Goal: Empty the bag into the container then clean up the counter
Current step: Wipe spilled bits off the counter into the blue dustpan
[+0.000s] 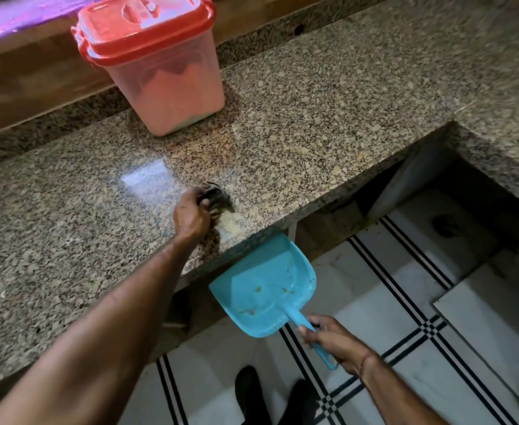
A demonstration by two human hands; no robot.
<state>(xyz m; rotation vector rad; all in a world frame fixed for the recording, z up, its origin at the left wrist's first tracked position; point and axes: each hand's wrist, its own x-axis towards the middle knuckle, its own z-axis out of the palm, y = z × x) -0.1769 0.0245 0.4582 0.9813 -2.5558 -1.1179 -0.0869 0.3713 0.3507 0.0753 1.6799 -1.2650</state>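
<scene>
While the left grip [190, 216] clasps a brush [217, 196] on the counter [298, 124], the right grip [332, 340] holds the dustpan [261, 286] below its edge.

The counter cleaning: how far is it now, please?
Looks done: the container stands closed under its red lid, and no bag shows. In hand: the left hand sweeps with a small dark brush toward the counter edge, while the right hand holds the blue dustpan below it. Left: finishing the sweep and emptying the dustpan.
</scene>
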